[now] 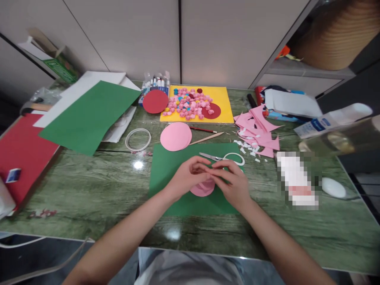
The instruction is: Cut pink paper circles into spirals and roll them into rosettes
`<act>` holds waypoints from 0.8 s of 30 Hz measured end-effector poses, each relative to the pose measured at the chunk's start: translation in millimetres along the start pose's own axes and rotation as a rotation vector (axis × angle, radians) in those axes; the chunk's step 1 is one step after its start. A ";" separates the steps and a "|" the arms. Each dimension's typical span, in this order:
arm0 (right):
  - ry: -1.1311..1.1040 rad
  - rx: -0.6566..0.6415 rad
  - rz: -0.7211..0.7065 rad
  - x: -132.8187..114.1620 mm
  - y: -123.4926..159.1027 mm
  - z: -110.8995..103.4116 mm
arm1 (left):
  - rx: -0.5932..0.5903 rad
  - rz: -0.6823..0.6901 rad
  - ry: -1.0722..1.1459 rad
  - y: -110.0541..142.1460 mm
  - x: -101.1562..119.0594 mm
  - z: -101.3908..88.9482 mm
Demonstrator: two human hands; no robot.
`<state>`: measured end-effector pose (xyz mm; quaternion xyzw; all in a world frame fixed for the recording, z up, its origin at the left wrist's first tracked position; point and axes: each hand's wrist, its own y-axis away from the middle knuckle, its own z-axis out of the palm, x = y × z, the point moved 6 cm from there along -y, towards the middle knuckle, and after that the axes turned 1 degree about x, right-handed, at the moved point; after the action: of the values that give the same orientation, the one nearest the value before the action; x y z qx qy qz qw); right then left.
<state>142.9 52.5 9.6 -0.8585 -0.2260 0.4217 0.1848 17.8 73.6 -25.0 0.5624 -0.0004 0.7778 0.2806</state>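
Observation:
My left hand [187, 177] and my right hand [233, 183] meet at the fingertips above a green sheet [173, 202]. Both are closed in a pinch on a pink paper piece [202, 190], which looks curled or spiral-cut. Its upper part is hidden behind my fingers. Just beyond my hands lie scissors [234, 158] with white handles, the blades pointing left. Past the sheet's far edge rest pink paper circles [175, 136], overlapping, beside a wooden stick [208, 138] and a dark red pencil or brush [203, 129].
Many rolled pink paper pieces lie on a yellow sheet [224, 105] at the back. Pink scraps [261, 132] and white bits are to the right, near a pixelated object [297, 182] and a white mouse [334, 187]. A tape roll [138, 139] and a green sheet [92, 114] lie left.

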 end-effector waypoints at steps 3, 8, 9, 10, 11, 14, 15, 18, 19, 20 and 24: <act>-0.023 0.023 0.012 1.6 -0.1 -0.6 | 0.002 0.002 -0.016 1.7 0.5 1.8; -0.045 0.024 0.045 2.6 -1.0 -1.6 | -0.003 -0.010 -0.028 5.2 1.7 6.0; -0.048 0.024 0.054 2.8 -1.2 -1.9 | -0.005 -0.018 -0.029 5.5 1.3 6.7; -0.052 0.021 0.062 2.9 -1.4 -2.1 | -0.007 -0.022 -0.027 5.6 1.0 7.1; -0.057 0.017 0.068 3.0 -1.6 -2.3 | -0.011 -0.025 -0.025 5.5 0.7 7.6; -0.065 -0.006 0.081 3.5 -2.2 -1.9 | -0.022 -0.030 -0.026 4.8 -0.2 7.9; -0.068 -0.014 0.086 3.7 -2.4 -1.7 | -0.024 -0.030 -0.032 4.6 -0.5 7.8; -0.077 -0.036 0.090 4.1 -2.9 -0.7 | -0.030 -0.025 -0.058 4.3 -1.5 7.7; -0.078 -0.042 0.086 3.9 -3.0 -0.4 | -0.032 -0.024 -0.066 4.4 -1.8 7.8; -0.077 -0.047 0.080 3.6 -3.1 -0.1 | -0.030 -0.021 -0.072 4.5 -2.0 7.8; -0.031 -0.047 0.053 1.4 -3.5 -1.6 | 0.015 -0.009 -0.060 4.9 -0.7 5.4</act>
<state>144.2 56.0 11.4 -0.8616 -0.2161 0.4342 0.1497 20.5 67.4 -22.0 0.5876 -0.0005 0.7593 0.2797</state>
